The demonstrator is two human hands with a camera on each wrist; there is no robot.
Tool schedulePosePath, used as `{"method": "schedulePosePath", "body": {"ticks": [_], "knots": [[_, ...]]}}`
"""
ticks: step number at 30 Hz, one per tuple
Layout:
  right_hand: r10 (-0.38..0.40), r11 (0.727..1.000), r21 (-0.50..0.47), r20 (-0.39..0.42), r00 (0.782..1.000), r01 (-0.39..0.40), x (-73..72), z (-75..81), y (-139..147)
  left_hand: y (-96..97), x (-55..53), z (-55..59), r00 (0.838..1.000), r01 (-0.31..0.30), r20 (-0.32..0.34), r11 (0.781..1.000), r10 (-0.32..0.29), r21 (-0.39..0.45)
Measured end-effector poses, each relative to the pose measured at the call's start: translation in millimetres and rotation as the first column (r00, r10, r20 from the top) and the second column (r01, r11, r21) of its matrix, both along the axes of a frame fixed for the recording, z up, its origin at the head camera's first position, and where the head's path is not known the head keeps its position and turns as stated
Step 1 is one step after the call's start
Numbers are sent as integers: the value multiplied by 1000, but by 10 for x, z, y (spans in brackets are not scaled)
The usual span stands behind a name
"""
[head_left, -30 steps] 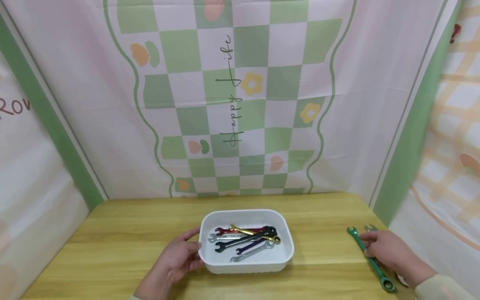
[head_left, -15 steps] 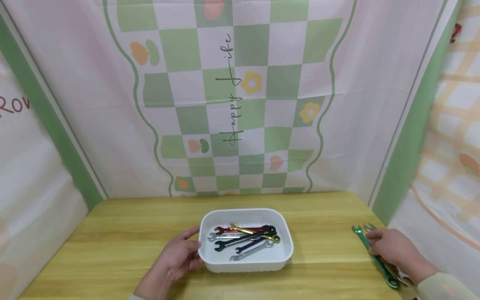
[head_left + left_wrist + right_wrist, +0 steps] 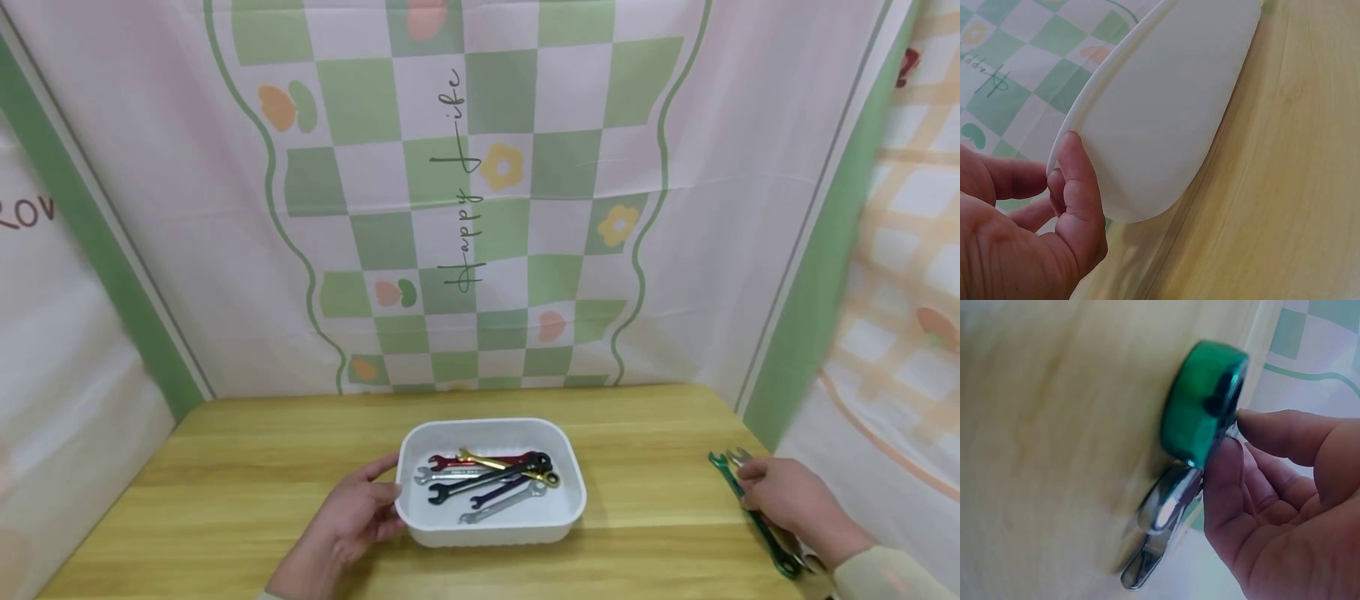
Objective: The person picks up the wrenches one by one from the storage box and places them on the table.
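Right hand (image 3: 795,500) pinches the green ratcheting combination wrench (image 3: 763,525) by its shank; left hand (image 3: 356,508) holds the white tray (image 3: 491,535) by the rim at its left end. Green wrench is at the right side of the wood-grain table (image 3: 225,467), well apart from the tray, alongside a silver wrench (image 3: 1163,500); cannot tell whether these 2 touch. Step in hand, as judged: lining up green beside silver. Suggest a light pinch near mid-shank so the ring end does not swing, shank kept parallel to its neighbour, and any release made straight upward so neither piece drags. Smooth metal probably slides readily here; table edge is near, so care advised. Count: 1 tray, holding 6 overlapping wrenches: 1 red wrench (image 3: 446,462), 1 gold wrench (image 3: 491,463), 1 black wrench (image 3: 480,481), 1 purple wrench (image 3: 501,492), 1 far-side silver wrench (image 3: 450,474), 1 near-side silver wrench (image 3: 504,504). Outside it: 1 green, at least 1 silver; a further silver piece (image 3: 1147,559), partly hidden, may be a 2nd.
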State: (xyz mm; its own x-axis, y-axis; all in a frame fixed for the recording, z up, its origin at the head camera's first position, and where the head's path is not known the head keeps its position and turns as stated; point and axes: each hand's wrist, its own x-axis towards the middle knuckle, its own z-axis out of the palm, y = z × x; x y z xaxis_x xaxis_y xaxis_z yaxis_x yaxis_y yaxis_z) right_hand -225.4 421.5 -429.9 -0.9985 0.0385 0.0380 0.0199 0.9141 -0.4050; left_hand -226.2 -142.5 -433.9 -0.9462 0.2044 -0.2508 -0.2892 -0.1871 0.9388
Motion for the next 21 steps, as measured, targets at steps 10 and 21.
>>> {"method": "schedulePosePath", "body": {"ticks": [10, 21], "knots": [[-7, 1000, 6, 41, 999, 7, -13, 15, -1, -4, 4, -14, 1000, -9, -9, 1000, 9, -3], [-32, 999, -4, 62, 998, 32, -34, 13, 35, -6, 3, -21, 1000, -8, -12, 1000, 8, -6]]}}
